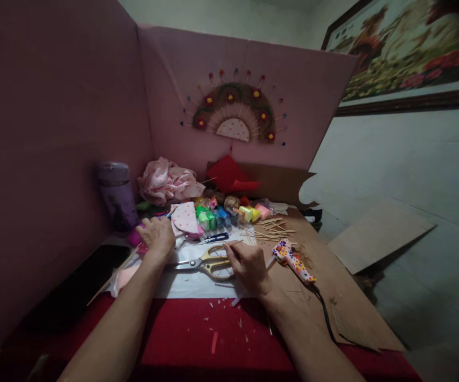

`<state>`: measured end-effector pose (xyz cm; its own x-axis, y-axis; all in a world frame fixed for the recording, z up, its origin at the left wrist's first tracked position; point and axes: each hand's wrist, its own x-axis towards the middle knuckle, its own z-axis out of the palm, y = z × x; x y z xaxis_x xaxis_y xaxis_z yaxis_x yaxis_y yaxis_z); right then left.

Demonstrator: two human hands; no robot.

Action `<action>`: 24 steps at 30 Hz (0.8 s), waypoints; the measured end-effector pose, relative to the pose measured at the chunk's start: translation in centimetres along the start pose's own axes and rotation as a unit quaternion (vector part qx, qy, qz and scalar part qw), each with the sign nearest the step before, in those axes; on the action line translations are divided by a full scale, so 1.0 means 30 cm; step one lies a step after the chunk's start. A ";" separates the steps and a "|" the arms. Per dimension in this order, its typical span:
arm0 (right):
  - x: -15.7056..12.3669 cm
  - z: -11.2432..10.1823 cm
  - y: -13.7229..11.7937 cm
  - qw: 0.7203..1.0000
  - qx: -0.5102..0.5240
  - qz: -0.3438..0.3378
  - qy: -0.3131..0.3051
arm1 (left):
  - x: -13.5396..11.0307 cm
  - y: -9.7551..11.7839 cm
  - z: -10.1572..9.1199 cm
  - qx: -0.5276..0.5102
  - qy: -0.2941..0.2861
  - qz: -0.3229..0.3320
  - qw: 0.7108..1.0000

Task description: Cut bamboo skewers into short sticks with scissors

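Observation:
My left hand (157, 237) reaches over the left side of the white sheet (190, 289), beside a magenta packet (134, 236). Its fingers look bent and slightly apart, with nothing visible in them. A half-round polka-dot cloth piece (185, 218) lies just right of it. My right hand (250, 264) is closed, thumb and forefinger pinching what looks like a thin wooden stick (236, 242). Under and beside that hand rest scissors (201, 263) with yellowish handles, blades pointing left. A dark blue cutter (217, 237) lies behind the scissors.
Several clay packets (213, 218) and wooden sticks (273, 229) lie behind. A flower-patterned glue gun (294, 260) with a black cord rests on cardboard (305, 313) at right. A purple tumbler (118, 196) stands left. A decorated half-circle (233, 114) is on the pink board (293, 95).

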<state>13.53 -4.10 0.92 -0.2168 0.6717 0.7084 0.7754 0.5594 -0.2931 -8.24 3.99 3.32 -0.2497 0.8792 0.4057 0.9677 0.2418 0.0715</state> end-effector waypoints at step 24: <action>0.005 0.002 -0.005 1.000 -0.004 -0.008 0.011 | -0.070 0.101 -0.023 -0.074 0.085 0.204 0.972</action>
<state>13.36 -4.05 1.03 -0.2174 0.6517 0.7267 0.7769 0.5662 -0.2754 -4.75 2.60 3.31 0.1539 0.8057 0.5720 0.9825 -0.1864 -0.0018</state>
